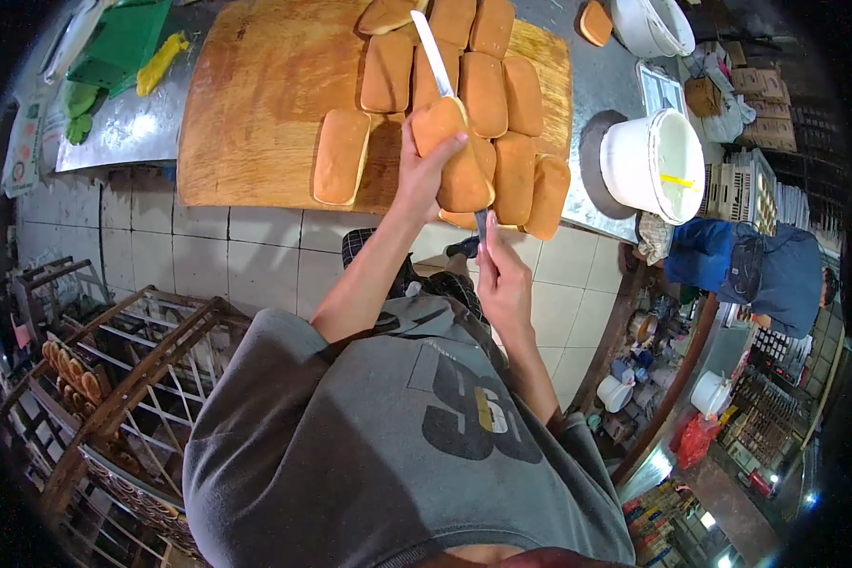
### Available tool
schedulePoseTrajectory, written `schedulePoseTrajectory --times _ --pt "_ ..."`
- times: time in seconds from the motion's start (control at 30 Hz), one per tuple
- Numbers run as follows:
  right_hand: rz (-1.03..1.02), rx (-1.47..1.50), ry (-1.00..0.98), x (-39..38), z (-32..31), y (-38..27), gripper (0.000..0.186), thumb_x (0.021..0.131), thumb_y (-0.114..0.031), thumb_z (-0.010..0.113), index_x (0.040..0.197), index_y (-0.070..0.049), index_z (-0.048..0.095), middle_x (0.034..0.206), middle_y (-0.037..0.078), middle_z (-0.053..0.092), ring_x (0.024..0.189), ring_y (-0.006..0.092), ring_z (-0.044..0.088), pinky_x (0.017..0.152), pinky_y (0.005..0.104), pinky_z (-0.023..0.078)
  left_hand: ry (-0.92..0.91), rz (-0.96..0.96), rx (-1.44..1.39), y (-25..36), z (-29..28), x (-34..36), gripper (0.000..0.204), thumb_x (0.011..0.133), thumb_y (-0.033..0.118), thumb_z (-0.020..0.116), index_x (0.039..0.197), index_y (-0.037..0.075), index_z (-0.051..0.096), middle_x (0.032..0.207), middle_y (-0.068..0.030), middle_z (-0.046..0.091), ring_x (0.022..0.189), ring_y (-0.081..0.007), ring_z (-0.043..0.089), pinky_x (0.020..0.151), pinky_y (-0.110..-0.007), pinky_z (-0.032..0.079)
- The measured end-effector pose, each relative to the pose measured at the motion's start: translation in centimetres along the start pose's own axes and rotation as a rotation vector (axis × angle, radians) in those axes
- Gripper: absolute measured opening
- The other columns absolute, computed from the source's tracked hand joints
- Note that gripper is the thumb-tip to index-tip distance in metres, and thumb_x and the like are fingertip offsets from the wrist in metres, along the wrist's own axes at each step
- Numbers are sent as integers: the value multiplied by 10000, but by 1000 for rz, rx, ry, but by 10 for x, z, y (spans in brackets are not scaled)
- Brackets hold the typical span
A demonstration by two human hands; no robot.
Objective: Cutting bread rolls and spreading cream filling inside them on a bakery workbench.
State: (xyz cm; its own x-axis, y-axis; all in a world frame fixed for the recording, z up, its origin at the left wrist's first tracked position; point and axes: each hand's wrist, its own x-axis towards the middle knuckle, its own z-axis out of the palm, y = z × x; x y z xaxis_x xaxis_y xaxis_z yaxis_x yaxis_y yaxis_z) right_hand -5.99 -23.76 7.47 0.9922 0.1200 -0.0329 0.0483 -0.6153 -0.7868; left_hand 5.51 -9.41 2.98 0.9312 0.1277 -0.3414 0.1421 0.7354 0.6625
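My left hand (pixel 418 185) grips a golden rectangular bread roll (pixel 450 163) over the front of a wooden board (pixel 246 104). My right hand (pixel 502 275) is closed on the handle of a long knife (pixel 432 55); its blade runs along or into that roll, its far part showing beyond the bread. Around them on the board lie several similar rolls (pixel 386 76), with one roll (pixel 341 154) a little apart to the left.
A white bucket (pixel 639 166) stands right of the board, green plastic (pixel 114 52) and a yellow cloth (pixel 161 64) left. A metal rack (pixel 137 402) with baked goods is at lower left. Another person (pixel 776 275) in blue bends at the right, near shelves and containers.
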Motion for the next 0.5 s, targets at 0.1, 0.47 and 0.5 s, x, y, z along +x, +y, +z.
schedulePoseTrajectory --times 0.1,0.47,0.5 --pt "-36 -26 -54 -46 -3 11 531 914 21 566 1425 -77 462 740 151 541 603 258 537 585 318 460 41 16 -76 17 -10 20 644 812 58 757 1320 124 366 1226 -79 523 1061 -185 581 835 -384 566" --pt "21 8 -193 -57 -17 38 500 925 -16 593 1409 -71 483 710 148 524 591 222 502 595 288 459 68 20 20 -2 -1 6 585 794 92 792 1266 89 446 1135 -44 591 1032 -159 596 875 -346 534" --pt "-3 0 -212 -69 -26 42 482 921 -23 608 1392 -60 507 722 145 565 605 199 529 610 287 466 108 49 -1 6 -7 13 566 800 98 788 1254 90 450 1117 -46 595 1007 -160 606 850 -345 546"
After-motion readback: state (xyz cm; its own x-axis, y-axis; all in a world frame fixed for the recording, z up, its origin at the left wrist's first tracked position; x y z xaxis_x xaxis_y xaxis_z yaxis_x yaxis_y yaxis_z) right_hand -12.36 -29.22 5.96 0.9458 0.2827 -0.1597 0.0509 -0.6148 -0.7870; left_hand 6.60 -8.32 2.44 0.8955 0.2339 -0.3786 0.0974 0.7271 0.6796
